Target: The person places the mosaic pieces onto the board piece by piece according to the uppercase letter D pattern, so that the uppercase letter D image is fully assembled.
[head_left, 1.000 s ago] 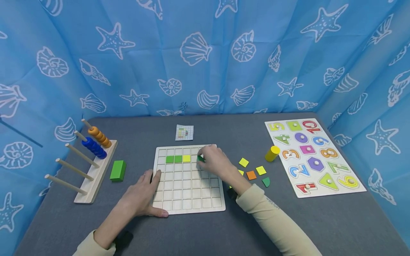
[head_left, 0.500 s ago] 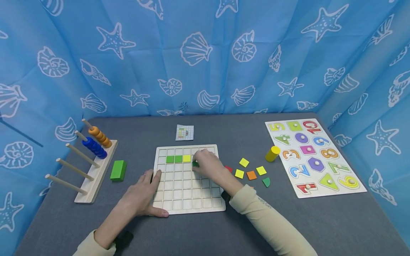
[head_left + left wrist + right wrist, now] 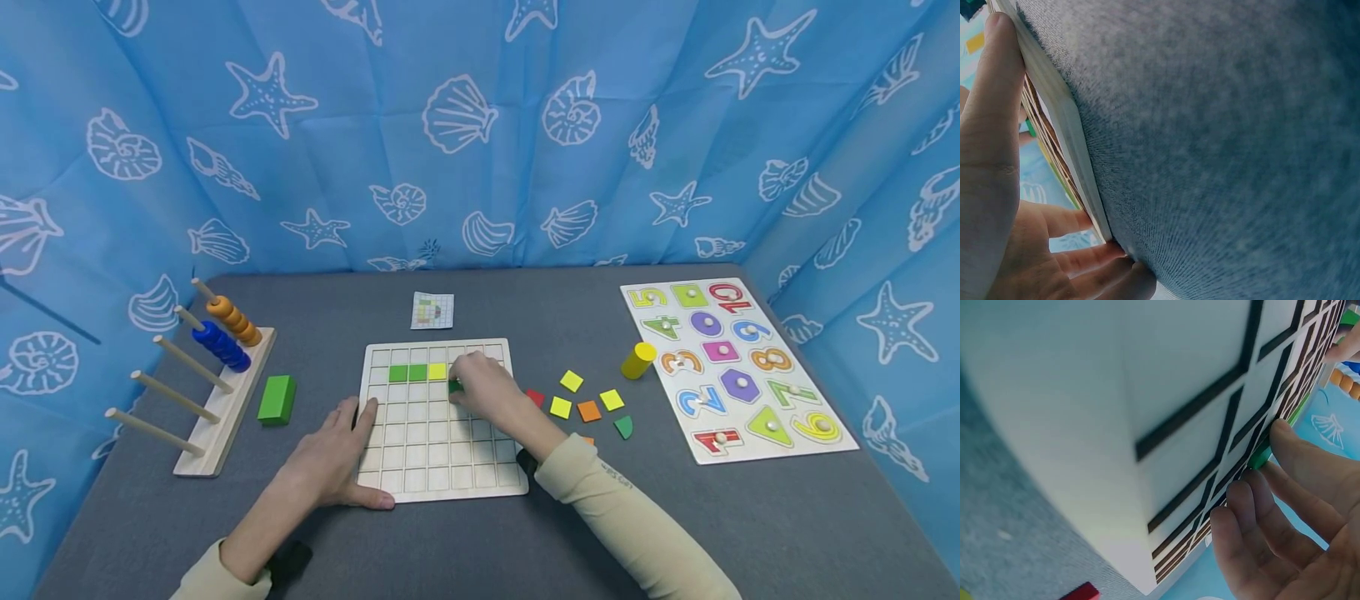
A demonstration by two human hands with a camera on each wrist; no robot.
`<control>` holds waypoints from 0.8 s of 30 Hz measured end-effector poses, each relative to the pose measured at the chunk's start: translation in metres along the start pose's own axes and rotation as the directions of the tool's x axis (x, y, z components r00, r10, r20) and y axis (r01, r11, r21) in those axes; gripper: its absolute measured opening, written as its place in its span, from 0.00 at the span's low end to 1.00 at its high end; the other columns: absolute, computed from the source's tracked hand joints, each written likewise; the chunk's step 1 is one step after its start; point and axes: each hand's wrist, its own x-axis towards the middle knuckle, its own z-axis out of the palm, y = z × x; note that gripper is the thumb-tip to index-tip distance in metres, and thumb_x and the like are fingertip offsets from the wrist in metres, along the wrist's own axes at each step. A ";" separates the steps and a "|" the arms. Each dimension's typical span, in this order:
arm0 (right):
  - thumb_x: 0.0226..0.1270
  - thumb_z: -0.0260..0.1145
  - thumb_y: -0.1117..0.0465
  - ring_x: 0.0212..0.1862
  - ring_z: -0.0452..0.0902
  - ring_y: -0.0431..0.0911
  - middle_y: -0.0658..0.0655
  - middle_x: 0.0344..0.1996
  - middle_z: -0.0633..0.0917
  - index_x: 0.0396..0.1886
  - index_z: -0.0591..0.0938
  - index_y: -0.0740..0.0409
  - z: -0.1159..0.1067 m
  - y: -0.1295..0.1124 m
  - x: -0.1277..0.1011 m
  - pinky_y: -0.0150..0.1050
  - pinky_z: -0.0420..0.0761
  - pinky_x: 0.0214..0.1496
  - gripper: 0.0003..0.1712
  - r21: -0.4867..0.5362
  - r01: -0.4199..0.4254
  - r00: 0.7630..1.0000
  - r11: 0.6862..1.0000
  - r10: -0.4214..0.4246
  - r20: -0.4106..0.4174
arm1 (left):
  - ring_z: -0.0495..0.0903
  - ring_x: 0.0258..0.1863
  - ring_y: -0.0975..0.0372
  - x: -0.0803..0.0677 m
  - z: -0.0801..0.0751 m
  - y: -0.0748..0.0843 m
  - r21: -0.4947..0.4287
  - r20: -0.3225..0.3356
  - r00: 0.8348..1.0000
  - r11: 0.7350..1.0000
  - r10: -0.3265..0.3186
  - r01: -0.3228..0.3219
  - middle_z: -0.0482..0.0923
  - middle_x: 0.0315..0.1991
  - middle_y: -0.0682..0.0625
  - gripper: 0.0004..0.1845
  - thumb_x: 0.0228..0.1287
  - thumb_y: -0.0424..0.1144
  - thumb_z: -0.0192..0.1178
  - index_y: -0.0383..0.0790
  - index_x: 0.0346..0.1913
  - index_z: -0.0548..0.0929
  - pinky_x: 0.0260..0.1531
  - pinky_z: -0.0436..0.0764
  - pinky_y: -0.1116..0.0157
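In the head view a pale wooden grid board (image 3: 415,433) lies mid-table, with two green square tiles (image 3: 407,373) and a yellow one (image 3: 437,372) side by side in an upper row. My right hand (image 3: 487,389) is over the board and pinches a dark green tile (image 3: 1261,454) between thumb and fingers, just right of the yellow tile. Much of that tile is hidden by the fingers. At the board's left front corner rests my left hand (image 3: 330,458), fingers spread along the side and thumb (image 3: 1001,81) along the front edge.
Right of the board lie several loose tiles: yellow (image 3: 559,407), orange (image 3: 588,411), red (image 3: 535,397) and a green quarter-circle (image 3: 624,427). Beyond are a yellow cylinder (image 3: 638,360) and number puzzle (image 3: 705,458). Left stand a green block (image 3: 277,400) and bead rack (image 3: 232,400). A pattern card (image 3: 432,311) lies behind.
My right hand has shifted left over the board with the dark green tile, to beside the yellow one, uncovering red and yellow loose tiles. My left hand has stayed put.
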 end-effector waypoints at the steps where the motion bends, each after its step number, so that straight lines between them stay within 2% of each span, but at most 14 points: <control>1: 0.60 0.76 0.68 0.36 0.87 0.48 0.61 0.36 0.91 0.36 0.90 0.66 0.000 0.000 0.000 0.43 0.86 0.37 0.06 0.005 0.001 1.000 1.000 -0.001 0.001 | 0.67 0.71 0.34 0.000 0.000 0.000 -0.001 0.003 1.000 1.000 -0.001 0.001 0.60 0.73 0.26 0.75 0.32 0.77 0.75 0.29 0.77 0.59 0.51 0.82 0.38; 6: 0.60 0.75 0.69 0.31 0.82 0.45 0.60 0.33 0.90 0.33 0.90 0.66 0.001 0.000 0.000 0.41 0.84 0.33 0.03 0.008 0.001 1.000 1.000 -0.001 0.001 | 0.67 0.71 0.35 0.000 0.000 0.000 -0.002 0.013 1.000 1.000 -0.007 0.007 0.60 0.73 0.26 0.75 0.32 0.77 0.75 0.30 0.78 0.59 0.51 0.82 0.38; 12: 0.61 0.75 0.69 0.25 0.71 0.41 0.58 0.29 0.88 0.27 0.89 0.64 0.001 0.000 -0.001 0.30 0.69 0.24 0.04 -0.007 -0.018 1.000 1.000 0.019 0.002 | 0.67 0.71 0.34 0.000 0.000 0.000 0.004 0.008 1.000 1.000 -0.007 0.006 0.60 0.73 0.26 0.75 0.32 0.77 0.75 0.30 0.78 0.59 0.50 0.82 0.38; 24: 0.63 0.73 0.70 0.23 0.66 0.41 0.56 0.26 0.81 0.23 0.85 0.64 0.000 -0.002 -0.004 0.29 0.64 0.22 0.08 -0.001 -0.026 0.999 1.000 0.026 0.031 | 0.67 0.71 0.35 0.000 0.000 0.000 -0.003 0.018 1.000 1.000 -0.010 0.010 0.60 0.73 0.26 0.76 0.32 0.78 0.75 0.30 0.78 0.59 0.49 0.82 0.38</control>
